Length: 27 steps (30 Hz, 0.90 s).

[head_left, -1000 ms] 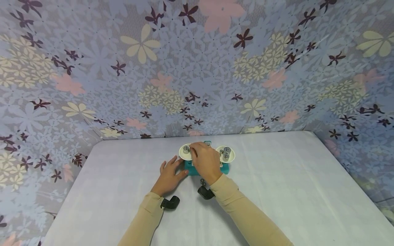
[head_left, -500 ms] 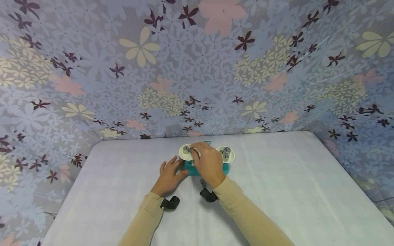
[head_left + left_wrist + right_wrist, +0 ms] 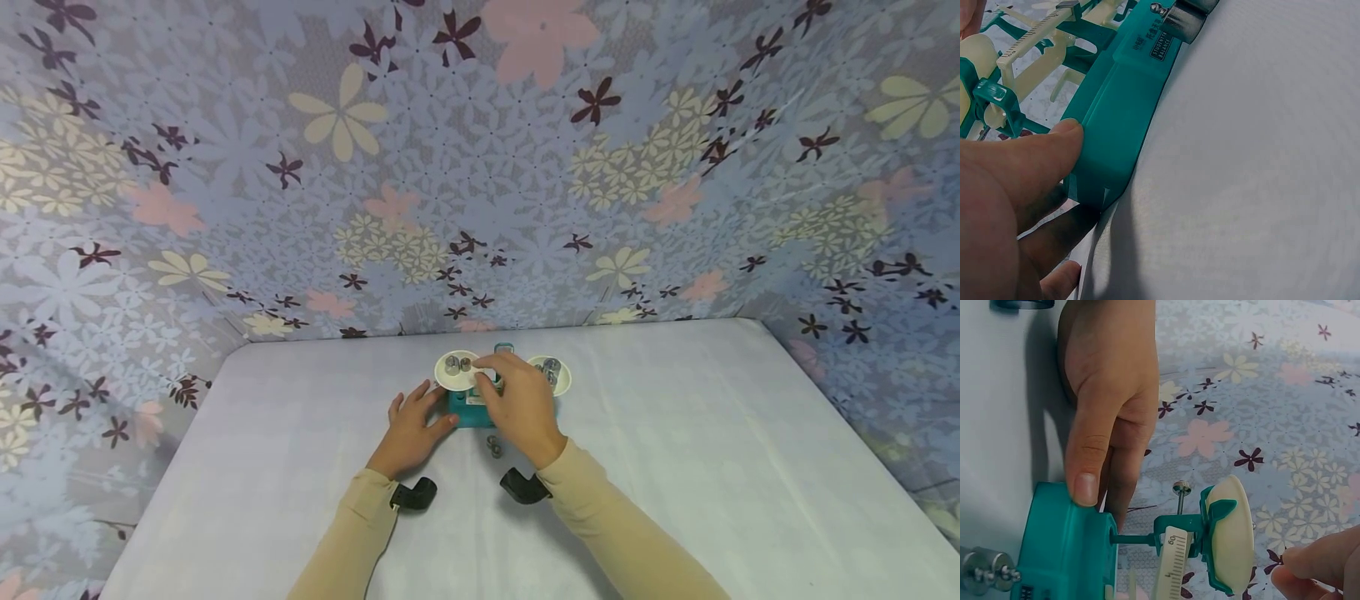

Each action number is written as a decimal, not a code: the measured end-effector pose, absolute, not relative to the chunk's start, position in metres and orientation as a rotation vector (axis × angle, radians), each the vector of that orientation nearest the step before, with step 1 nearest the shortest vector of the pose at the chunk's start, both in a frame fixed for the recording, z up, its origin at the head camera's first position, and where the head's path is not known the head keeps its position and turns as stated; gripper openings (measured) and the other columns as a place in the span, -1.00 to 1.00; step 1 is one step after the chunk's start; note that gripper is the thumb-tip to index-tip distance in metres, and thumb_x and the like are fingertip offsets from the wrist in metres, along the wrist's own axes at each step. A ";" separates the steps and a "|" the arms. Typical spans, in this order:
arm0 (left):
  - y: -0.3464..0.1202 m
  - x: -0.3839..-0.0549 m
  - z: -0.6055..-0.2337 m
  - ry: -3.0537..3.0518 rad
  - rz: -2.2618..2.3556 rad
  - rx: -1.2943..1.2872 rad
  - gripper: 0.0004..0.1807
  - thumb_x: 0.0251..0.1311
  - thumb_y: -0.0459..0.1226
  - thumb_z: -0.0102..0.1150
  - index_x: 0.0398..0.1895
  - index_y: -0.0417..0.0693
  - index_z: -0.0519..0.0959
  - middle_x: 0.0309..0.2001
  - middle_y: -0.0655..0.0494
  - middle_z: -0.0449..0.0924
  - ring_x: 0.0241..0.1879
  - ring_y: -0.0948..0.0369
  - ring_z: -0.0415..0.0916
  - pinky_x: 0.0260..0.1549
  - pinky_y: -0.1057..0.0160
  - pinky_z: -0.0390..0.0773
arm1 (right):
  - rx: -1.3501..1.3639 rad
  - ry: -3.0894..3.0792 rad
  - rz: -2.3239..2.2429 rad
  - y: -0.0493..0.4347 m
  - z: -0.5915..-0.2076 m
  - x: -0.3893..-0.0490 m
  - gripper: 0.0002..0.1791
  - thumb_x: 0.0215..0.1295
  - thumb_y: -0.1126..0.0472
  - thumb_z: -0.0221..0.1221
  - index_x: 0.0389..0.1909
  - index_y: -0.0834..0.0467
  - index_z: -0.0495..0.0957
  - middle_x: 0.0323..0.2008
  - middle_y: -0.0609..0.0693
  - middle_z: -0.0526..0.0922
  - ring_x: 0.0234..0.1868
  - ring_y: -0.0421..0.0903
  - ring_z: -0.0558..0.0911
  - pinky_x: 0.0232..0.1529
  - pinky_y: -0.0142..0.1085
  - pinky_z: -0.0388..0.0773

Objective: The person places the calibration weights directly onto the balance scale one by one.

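A teal balance scale with cream pans stands on the table. My left hand holds the left end of its base, thumb on the near side and fingers behind. On the left pan sit two metal weights, one larger than the other. Beside that pan's right edge is my right hand, its thumb and index finger apart with nothing visible between them. The right pan, partly behind the right hand, carries metal weights. The graduated beam shows in both wrist views.
Small metal weights lie on the white tablecloth just in front of the base. Behind the table hangs a flowered cloth. Black wrist cameras are strapped to both forearms.
The right hand has drawn back rightward from the left pan and its fingertips have parted. A smaller weight now shows beside the larger one there. The left hand has not moved.
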<state>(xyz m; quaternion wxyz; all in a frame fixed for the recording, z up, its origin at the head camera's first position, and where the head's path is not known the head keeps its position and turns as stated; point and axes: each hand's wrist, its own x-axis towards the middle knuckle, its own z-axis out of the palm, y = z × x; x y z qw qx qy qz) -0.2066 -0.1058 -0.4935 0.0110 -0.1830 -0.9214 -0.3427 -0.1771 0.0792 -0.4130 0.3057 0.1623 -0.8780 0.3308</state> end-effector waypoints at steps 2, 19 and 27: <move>-0.105 -0.207 -0.494 -2.873 -1.064 -0.571 -0.38 0.22 0.00 0.08 0.29 -0.08 0.32 0.28 -0.02 0.32 0.38 0.00 -0.01 0.28 -0.19 -0.30 | 0.427 -2.329 0.880 0.082 -0.413 -0.175 -0.86 0.16 0.23 0.25 -0.25 0.07 0.68 -0.24 -0.06 0.66 -0.77 -0.36 0.25 -0.70 -0.44 0.26; -0.104 -0.204 -0.499 -2.855 -1.048 -0.562 -0.38 0.21 0.00 0.10 0.30 -0.04 0.32 0.28 0.03 0.33 0.38 0.03 -0.01 0.29 -0.17 -0.31 | 0.487 -2.322 1.048 0.098 -0.421 -0.161 -0.88 0.14 0.22 0.28 -0.29 0.07 0.69 -0.36 -0.11 0.67 -0.74 -0.36 0.27 -0.71 -0.44 0.29; -0.103 -0.200 -0.501 -2.846 -1.044 -0.551 -0.37 0.21 0.02 0.09 0.30 -0.06 0.32 0.27 0.01 0.34 0.38 0.03 -0.01 0.29 -0.17 -0.31 | 0.458 -2.391 1.129 0.101 -0.428 -0.151 -0.85 0.10 0.24 0.30 -0.27 0.03 0.70 -0.44 -0.19 0.63 -0.76 -0.32 0.29 -0.75 -0.41 0.27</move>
